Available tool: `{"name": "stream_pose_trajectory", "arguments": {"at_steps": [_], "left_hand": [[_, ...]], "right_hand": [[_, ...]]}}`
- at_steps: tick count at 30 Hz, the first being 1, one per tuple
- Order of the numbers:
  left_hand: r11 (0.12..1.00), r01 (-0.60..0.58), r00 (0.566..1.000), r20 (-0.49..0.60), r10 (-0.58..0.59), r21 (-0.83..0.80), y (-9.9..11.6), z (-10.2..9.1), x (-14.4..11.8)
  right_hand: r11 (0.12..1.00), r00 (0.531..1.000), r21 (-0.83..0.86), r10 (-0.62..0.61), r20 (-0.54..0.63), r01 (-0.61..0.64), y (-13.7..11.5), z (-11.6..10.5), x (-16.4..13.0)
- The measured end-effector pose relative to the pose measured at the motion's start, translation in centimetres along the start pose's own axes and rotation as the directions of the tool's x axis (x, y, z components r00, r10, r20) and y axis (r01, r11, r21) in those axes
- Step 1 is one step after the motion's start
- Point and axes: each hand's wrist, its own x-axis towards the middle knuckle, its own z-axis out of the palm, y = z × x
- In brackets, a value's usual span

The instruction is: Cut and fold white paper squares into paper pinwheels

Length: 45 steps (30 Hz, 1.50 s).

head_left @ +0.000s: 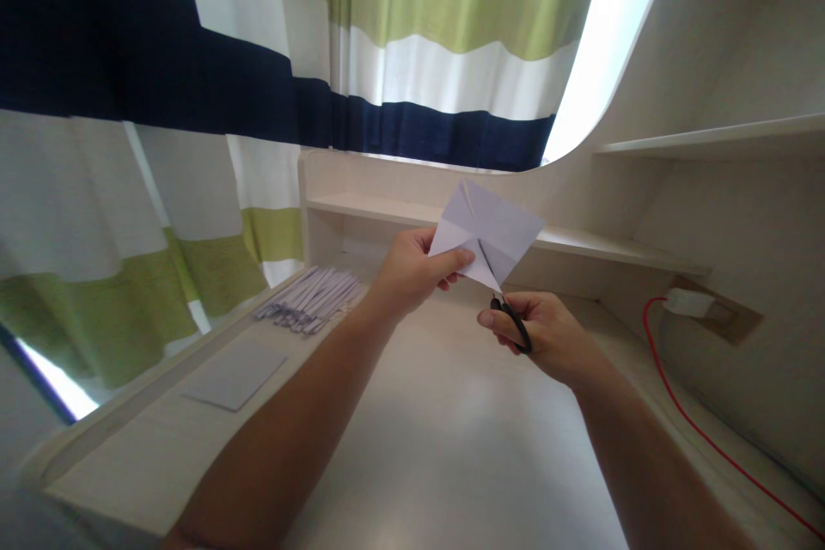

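Holding sheet (498,215) and scissors (522,337) up over the white desk (464,412)!
Flat paper (235,374) at left, then piled strips (315,301); now pinching the creased sheet in the left hand (412,273); and rightward, clamped on the black-handled scissors with the right hand (546,333), at the sheet's lower corner.

One head cam: above near side of the desk (451,430), close in, facing forward and down across it; wide frame reaches curtain (438,4) behind it, shelf (741,133) to its right.
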Motion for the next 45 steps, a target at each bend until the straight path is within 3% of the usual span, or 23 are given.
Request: {"name": "stream_pose_trajectory", "arguments": {"at_steps": [8, 36, 39, 43, 45], "left_hand": [[0.999, 0.003, 1.0, -0.013, -0.003, -0.036, 0.4, 0.2, -0.1], [0.997, 0.01, 1.0, 0.013, -0.009, -0.077, 0.3, 0.2, -0.1], [0.998, 0.018, 1.0, -0.006, -0.018, -0.067, 0.4, 0.2, -0.1], [1.0, 0.027, 0.997, -0.076, -0.028, -0.016, 0.6, -0.7, 0.2], [0.997, 0.03, 0.992, -0.123, -0.022, 0.067, 0.7, -1.3, 0.4]], "right_hand": [[0.999, 0.999, 0.035, -0.012, 0.037, 0.011, 0.1, -0.1, 0.0], [1.0, 1.0, 0.004, -0.013, -0.006, 0.013, -0.1, 0.1, 0.0], [0.999, 0.998, 0.029, -0.017, 0.063, 0.015, -0.2, 0.2, -0.1], [0.999, 0.976, -0.046, 0.01, 0.217, 0.0, 0.0, -1.5, -0.3], [0.993, 0.983, -0.114, 0.022, 0.181, -0.001, 0.6, -3.4, -0.3]]}}
